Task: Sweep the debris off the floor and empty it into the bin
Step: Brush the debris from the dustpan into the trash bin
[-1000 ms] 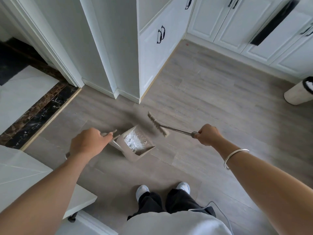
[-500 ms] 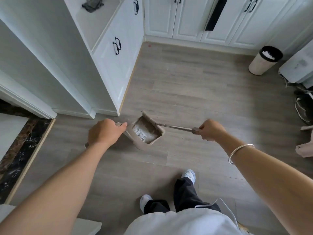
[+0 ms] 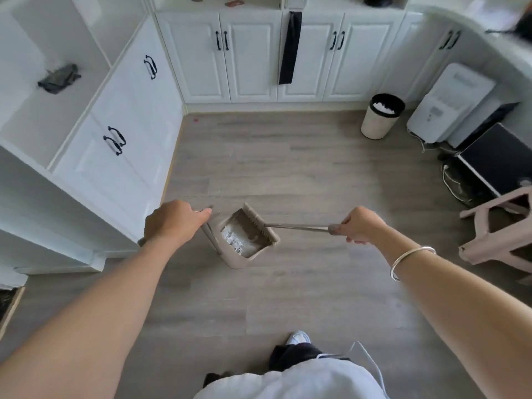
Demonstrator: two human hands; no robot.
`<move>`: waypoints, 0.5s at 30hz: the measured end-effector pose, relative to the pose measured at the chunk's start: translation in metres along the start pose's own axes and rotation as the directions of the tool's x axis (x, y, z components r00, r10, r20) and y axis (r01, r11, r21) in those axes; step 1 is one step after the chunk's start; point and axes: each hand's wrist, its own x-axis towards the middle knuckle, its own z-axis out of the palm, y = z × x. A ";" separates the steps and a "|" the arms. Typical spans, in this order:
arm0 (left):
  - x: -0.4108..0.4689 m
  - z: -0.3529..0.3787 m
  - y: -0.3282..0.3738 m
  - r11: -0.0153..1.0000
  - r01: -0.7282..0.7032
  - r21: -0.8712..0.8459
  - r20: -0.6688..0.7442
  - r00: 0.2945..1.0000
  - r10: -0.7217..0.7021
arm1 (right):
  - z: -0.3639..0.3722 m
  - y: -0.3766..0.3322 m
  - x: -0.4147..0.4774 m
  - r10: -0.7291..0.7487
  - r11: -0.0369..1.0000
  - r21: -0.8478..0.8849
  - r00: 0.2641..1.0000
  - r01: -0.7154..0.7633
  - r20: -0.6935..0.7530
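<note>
The floor [image 3: 288, 174] was grey wood-look planking, bounded at the far side and on the left by white cabinets [image 3: 250, 59] with black handles. A black cloth [image 3: 289, 47] hung down over one far door, and a dark crumpled rag [image 3: 59, 79] lay on an open shelf at the left. On the right stood a white appliance [image 3: 449, 105], a black box [image 3: 498, 159] with cables beside it, and a pale pink stool [image 3: 501, 226].

The bin [image 3: 380, 122], cream with a black liner at its rim and white scraps inside, stood on the floor against the far cabinets, just beside the appliance and well apart from the dustpan [image 3: 239, 257].

The dustpan was beige, tipped with its mouth upward, with whitish debris [image 3: 234, 240] lying inside. The broom head [image 3: 260, 224] rested across its open edge. The left hand [image 3: 172, 223] gripped the dustpan's handle, its fingers wrapped round it. The right hand [image 3: 361, 224], with a silver bangle [image 3: 408, 260] on its wrist, had its fingers clenched round the end of the broom's metal handle [image 3: 299, 226].
</note>
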 end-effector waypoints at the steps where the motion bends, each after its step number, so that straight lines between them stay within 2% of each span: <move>1: 0.008 0.000 0.020 1.000 -0.013 0.002 0.007 1.000 0.013 | -0.011 0.012 0.008 0.021 1.000 0.020 1.000 -0.021 -0.010; 7: 0.058 -0.003 0.130 0.986 -0.148 0.075 0.023 0.989 0.147 | -0.071 0.066 0.056 0.108 0.985 0.138 0.992 -0.099 -0.060; 15: 0.155 -0.001 0.242 0.959 -0.263 0.108 -0.038 0.962 0.269 | -0.146 0.082 0.143 0.200 0.945 0.287 0.972 -0.159 -0.120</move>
